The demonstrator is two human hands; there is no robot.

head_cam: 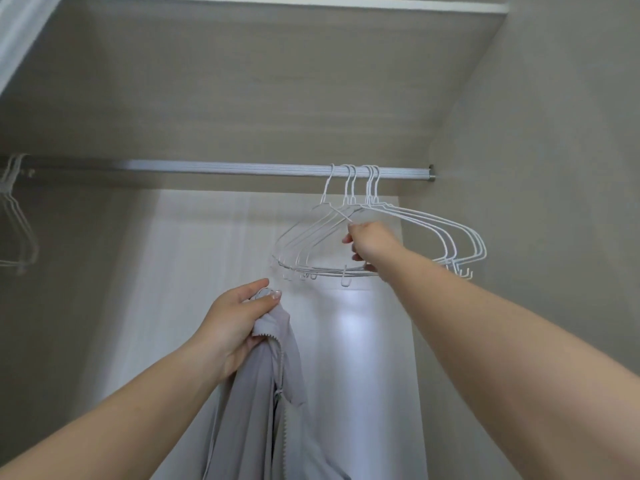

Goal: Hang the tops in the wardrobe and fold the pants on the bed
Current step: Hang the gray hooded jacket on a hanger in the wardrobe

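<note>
A pale grey zip-up top hangs from my left hand, which grips it near the collar, below the rail. Several white wire hangers hang bunched on the right part of the silver wardrobe rail. My right hand is raised among them, its fingers curled round the wire of one hanger near its shoulder. The lower part of the top runs out of the bottom of the view.
A shelf spans the wardrobe above the rail. More white hangers hang at the far left of the rail. The wardrobe's right wall stands close to the hanger bunch. The rail's middle stretch is bare.
</note>
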